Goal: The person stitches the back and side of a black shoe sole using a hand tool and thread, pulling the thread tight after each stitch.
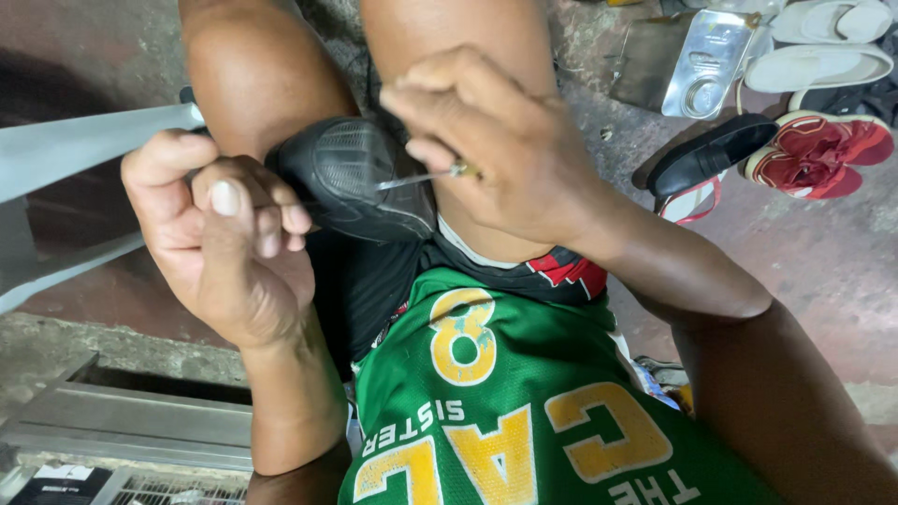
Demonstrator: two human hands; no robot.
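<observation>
Shoe (pixel 360 178) between hands (awl (pixel 416 178) touching)

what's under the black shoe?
The black shoe, sole up, rests on the person's thighs and black shorts. The left hand grips its end; the shoe's upper is hidden underneath.

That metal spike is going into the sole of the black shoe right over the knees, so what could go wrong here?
The thin metal tool in the right hand points toward the left hand, which grips the black shoe close to the tip; a slip could jab those fingers. The shoe is wedged between bare knees, so a push straight through might reach skin. The curved sole could also twist in the grip.
</observation>
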